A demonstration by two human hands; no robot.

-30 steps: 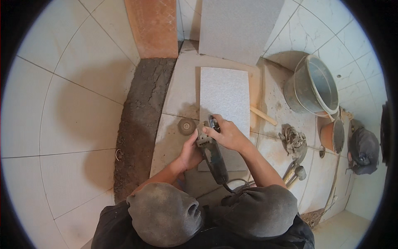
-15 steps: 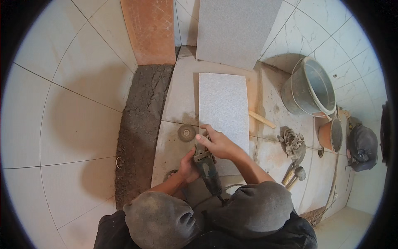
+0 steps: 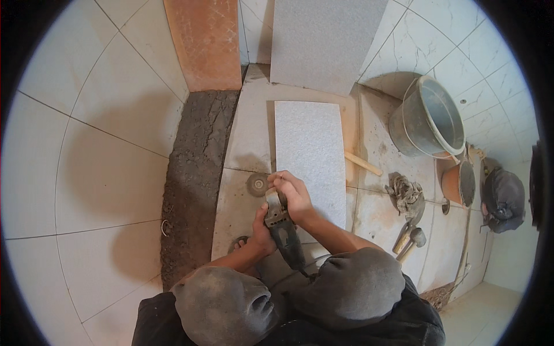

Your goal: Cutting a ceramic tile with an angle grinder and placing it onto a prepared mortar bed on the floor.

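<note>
Angle grinder (image 3: 285,239), one, between two hands, just past two clothed knees (image 3: 222,305).

Clasped along its left side by the left hand (image 3: 262,233); partly covered at the front by the right hand (image 3: 294,199), fingers bent, grip there impossible to tell. Just beyond, on the floor (image 3: 248,141): one round disc (image 3: 257,185), one pale grey tile (image 3: 311,155). Off to the right: two handled tools (image 3: 408,251), one crumpled grey heap (image 3: 405,193), one wooden handle (image 3: 365,164) near the tile's edge. Farther right: one dark bundle (image 3: 504,199), one small orange bucket (image 3: 452,184), one large grey bucket (image 3: 407,130). Farthest: one orange board (image 3: 209,49), one grey slab (image 3: 323,43), both upright.
</note>
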